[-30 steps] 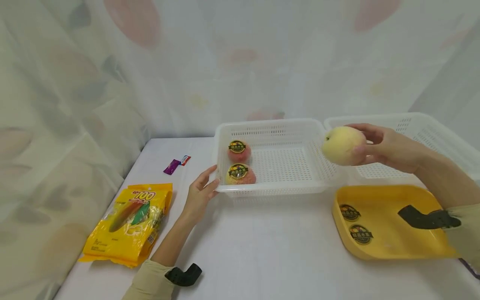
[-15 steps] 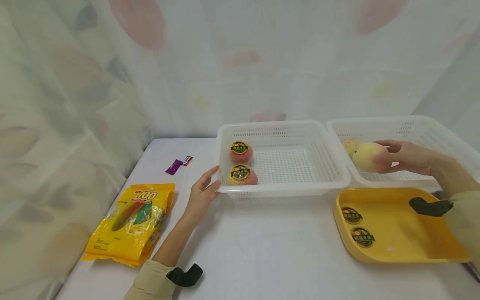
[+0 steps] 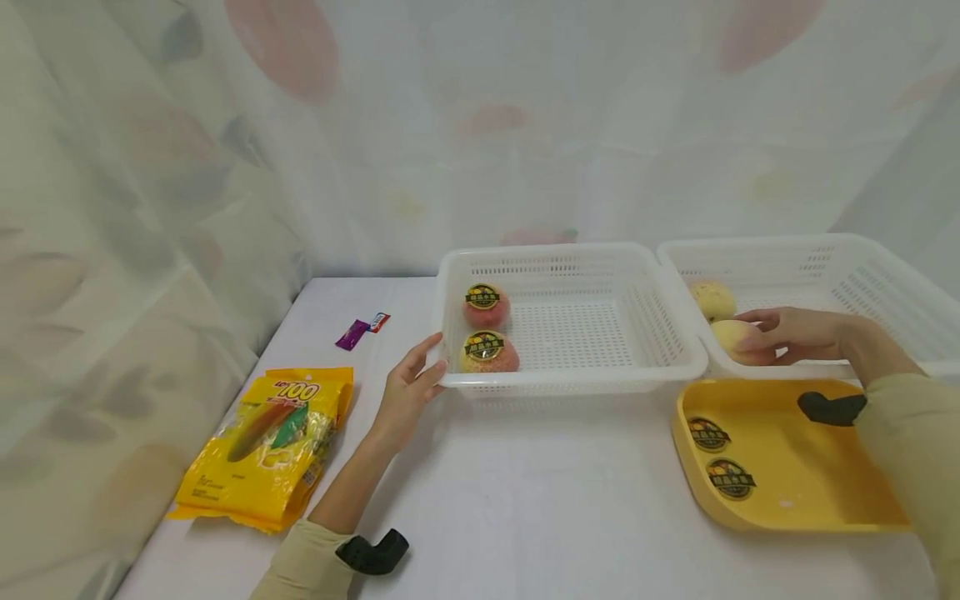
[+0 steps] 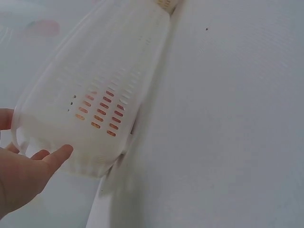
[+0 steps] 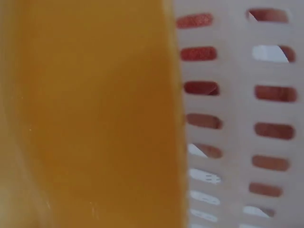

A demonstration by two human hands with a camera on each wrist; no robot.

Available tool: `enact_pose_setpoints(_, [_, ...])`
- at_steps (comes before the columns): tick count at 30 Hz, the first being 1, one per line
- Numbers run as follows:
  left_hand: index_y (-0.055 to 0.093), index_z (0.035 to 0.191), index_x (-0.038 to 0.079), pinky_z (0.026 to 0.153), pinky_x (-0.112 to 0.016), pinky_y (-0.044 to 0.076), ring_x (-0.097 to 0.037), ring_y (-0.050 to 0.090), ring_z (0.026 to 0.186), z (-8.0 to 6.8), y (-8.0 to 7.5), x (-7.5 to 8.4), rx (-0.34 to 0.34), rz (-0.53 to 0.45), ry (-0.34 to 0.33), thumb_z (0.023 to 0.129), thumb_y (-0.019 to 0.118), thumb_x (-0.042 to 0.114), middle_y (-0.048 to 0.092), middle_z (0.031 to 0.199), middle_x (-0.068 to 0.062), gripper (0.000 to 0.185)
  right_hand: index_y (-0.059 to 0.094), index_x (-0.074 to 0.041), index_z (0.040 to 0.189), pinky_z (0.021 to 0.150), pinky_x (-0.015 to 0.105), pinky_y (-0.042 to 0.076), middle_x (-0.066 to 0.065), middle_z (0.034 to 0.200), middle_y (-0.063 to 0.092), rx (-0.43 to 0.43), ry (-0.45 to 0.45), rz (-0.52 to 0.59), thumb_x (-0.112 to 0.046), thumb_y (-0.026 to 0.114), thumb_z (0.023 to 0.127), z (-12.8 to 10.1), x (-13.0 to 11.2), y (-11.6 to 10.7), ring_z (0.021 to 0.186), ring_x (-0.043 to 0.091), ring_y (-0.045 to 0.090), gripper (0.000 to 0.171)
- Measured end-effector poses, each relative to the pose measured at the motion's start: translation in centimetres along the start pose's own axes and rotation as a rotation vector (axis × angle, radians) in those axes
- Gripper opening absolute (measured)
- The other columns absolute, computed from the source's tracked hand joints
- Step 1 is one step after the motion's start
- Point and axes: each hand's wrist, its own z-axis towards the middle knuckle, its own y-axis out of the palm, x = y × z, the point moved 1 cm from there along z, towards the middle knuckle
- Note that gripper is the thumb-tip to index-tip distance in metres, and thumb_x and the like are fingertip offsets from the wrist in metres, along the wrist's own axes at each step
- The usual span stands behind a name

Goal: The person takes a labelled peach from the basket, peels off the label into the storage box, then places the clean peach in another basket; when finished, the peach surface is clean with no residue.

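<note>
My right hand (image 3: 806, 333) reaches down into the right white basket (image 3: 780, 243) and holds a pale yellow peach (image 3: 742, 342) low by its front left corner. Just behind that fruit sits another yellowish peach (image 3: 712, 300). My left hand (image 3: 405, 396) grips the front left corner of the left white basket (image 3: 570, 379), its thumb (image 4: 61, 156) against the outer wall in the left wrist view. Inside this basket, a redder peach (image 3: 486, 315) and a yellow-pink peach (image 3: 495, 358) line the left side, each with a black label. Through the slots in the right wrist view, reddish patches show.
A yellow tray (image 3: 795, 492) with two black stickers (image 3: 729, 477) inside stands before the right basket, under my right forearm. On the left lie a yellow candy bag (image 3: 262, 450), a purple wrapped candy (image 3: 352, 335) and a small red-white-blue packet (image 3: 378, 322).
My right hand has carried the peach rightward and down, from above the baskets' meeting edge into the right basket. My left hand keeps its hold on the left basket.
</note>
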Motion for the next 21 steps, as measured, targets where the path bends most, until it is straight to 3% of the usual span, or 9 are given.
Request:
enact_pose_setpoints(13, [0.038,0.146,0.013,0.097,-0.038,0.044,-0.032,0.042,0.129,0.10,0.00,0.05,0.009,0.012,-0.005,0.099,0.051,0.013,0.026,0.153,-0.005,0.049,-0.001,-0.004,0.151,0.092,0.047,0.048,0.018,0.131,0.044,-0.050,0.039,0.107,-0.021,0.058,0.096,-0.21,0.45,0.09,0.111,0.031,0.052,0.082])
enact_pose_setpoints(21, [0.036,0.147,0.013,0.097,-0.037,0.044,-0.033,0.041,0.129,0.01,-0.08,-0.03,-0.011,0.008,0.004,0.100,0.050,0.013,0.026,0.153,-0.006,0.049,0.009,0.001,0.150,0.093,0.048,0.047,0.020,0.128,0.049,-0.006,-0.015,-0.011,-0.024,0.055,0.097,-0.31,1.03,-0.56,0.111,0.030,0.053,0.075])
